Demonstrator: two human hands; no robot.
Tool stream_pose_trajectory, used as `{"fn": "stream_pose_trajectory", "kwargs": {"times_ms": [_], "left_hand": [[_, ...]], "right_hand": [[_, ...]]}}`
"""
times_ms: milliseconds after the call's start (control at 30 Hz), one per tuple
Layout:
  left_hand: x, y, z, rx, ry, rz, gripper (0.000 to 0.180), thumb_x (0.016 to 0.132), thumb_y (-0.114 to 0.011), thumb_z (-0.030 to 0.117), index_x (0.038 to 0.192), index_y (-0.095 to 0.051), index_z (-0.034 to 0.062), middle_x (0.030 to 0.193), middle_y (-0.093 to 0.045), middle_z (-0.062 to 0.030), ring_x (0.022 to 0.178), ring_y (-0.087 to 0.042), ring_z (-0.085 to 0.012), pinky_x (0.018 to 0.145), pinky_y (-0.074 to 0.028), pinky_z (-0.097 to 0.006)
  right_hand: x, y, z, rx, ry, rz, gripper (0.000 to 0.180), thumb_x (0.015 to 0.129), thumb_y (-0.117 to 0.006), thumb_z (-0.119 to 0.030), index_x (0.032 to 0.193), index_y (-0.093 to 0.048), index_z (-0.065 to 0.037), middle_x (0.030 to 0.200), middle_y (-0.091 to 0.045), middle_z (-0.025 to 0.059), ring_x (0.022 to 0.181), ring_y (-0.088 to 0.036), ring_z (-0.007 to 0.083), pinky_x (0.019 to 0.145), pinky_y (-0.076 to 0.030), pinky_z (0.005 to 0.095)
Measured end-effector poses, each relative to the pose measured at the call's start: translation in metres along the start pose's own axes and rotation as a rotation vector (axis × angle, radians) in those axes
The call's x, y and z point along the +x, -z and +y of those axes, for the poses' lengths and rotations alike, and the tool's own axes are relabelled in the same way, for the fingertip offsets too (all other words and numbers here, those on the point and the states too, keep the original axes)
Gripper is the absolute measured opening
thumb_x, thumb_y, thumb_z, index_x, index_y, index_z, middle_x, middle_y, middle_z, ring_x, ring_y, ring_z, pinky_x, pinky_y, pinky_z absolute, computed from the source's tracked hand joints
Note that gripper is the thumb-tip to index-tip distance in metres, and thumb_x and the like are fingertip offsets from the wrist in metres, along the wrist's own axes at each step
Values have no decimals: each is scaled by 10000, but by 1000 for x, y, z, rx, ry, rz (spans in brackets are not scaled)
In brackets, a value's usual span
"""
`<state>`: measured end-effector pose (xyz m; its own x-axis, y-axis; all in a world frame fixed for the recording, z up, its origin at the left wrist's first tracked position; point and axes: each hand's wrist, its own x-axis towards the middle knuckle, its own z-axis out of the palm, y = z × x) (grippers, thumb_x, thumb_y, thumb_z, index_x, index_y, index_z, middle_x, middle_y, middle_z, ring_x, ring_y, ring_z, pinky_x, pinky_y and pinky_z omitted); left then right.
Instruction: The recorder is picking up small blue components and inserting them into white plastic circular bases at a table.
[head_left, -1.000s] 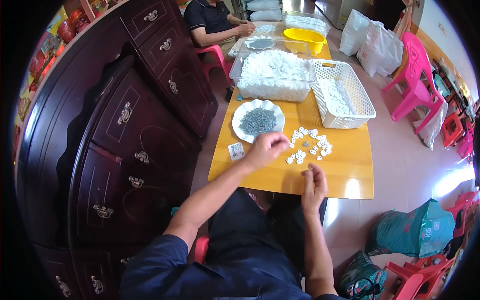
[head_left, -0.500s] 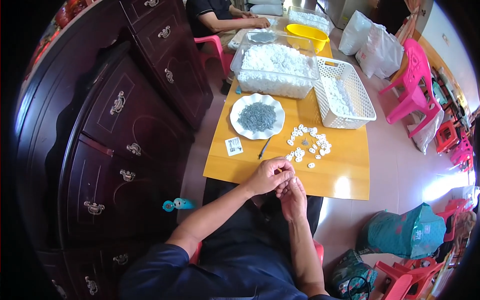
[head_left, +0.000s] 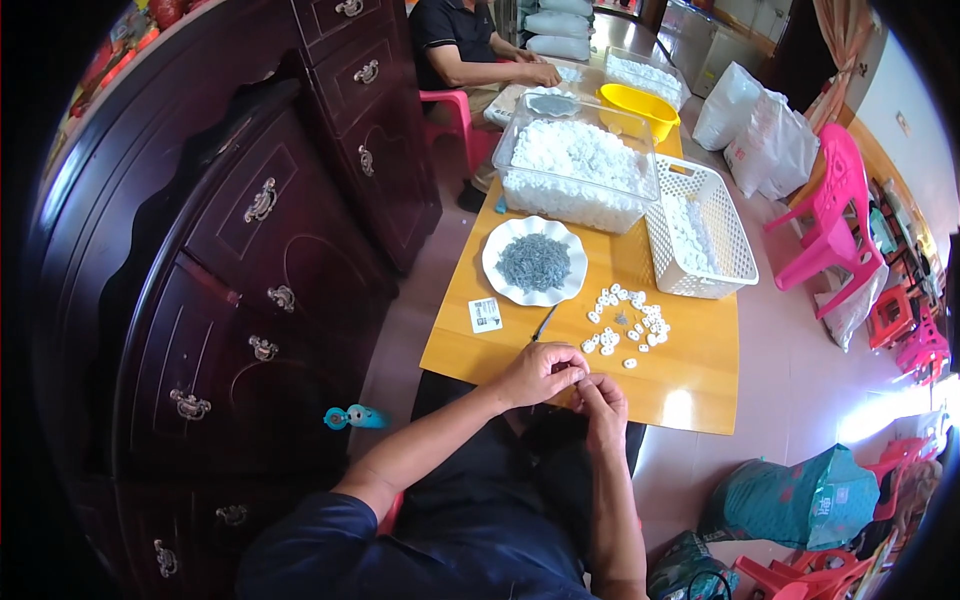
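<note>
My left hand (head_left: 543,375) and my right hand (head_left: 602,405) meet at the table's front edge, fingertips pinched together. Whatever lies between them is too small and covered to make out. Just beyond, small white plastic pieces with holes (head_left: 607,340) lie scattered in a loose ring around a little pile of grey pins (head_left: 621,318). A dark pen-like tool (head_left: 545,322) rests on the wood near my left hand. Farther back, a white scalloped plate (head_left: 493,268) holds a heap of thin grey metal-looking pieces (head_left: 535,262). Left of the tool is a square white label card (head_left: 485,315).
A clear bin (head_left: 580,212) full of white pieces and a white perforated basket (head_left: 735,282) stand behind, with a yellow tub (head_left: 640,108) beyond. Another person's hand (head_left: 543,74) works at the far end. Dark cabinets (head_left: 220,270) line the left; a pink chair (head_left: 830,220) stands right.
The view has tilted, so the table sits lower in the picture. My right hand's fingers have shifted into a tighter pinch against the left fingertips. The things on the table stay put.
</note>
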<state>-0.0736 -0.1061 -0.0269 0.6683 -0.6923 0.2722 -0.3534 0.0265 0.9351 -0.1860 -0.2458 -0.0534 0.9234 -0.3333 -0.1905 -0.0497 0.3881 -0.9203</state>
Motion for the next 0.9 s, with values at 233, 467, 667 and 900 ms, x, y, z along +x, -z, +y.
{"fn": "stream_pose_trajectory", "kwargs": {"times_ms": [233, 467, 667, 900], "left_hand": [[-5, -5, -1, 101, -51, 122, 83, 941, -687, 70, 910, -655, -1, 819, -689, -112, 745, -689, -234, 676, -525, -334], [-12, -7, 0, 128, -112, 167, 90, 943, -675, 76, 914, -640, -1, 818, -673, -122, 756, -686, -272, 664, -516, -357], [-17, -13, -8, 117, -78, 256, 113, 948, -675, 81, 884, -633, -2, 748, -644, -113, 657, -640, -203, 611, -491, -331], [-17, -2, -20, 154, -92, 301, 95, 947, -668, 48, 886, -635, -17, 737, -632, -70, 614, -593, -120, 571, -456, -289]], "right_hand": [[0, -5, -2, -160, 74, -10, 224, 1054, -603, -204, 966, -693, -18, 781, -644, -1, 705, -555, 74, 662, -442, 218], [-1, -8, -6, -170, 54, -19, 244, 1060, -596, -246, 945, -667, -44, 776, -643, -4, 703, -565, 75, 660, -452, 216], [0, 1, -4, -596, 266, 182, 113, 937, -728, -120, 947, -700, -10, 753, -631, 21, 638, -566, 95, 615, -466, 257], [41, 26, -30, -1191, 559, 333, 53, 869, -717, -133, 885, -687, -92, 835, -662, 105, 704, -669, 303, 645, -517, 420]]}}
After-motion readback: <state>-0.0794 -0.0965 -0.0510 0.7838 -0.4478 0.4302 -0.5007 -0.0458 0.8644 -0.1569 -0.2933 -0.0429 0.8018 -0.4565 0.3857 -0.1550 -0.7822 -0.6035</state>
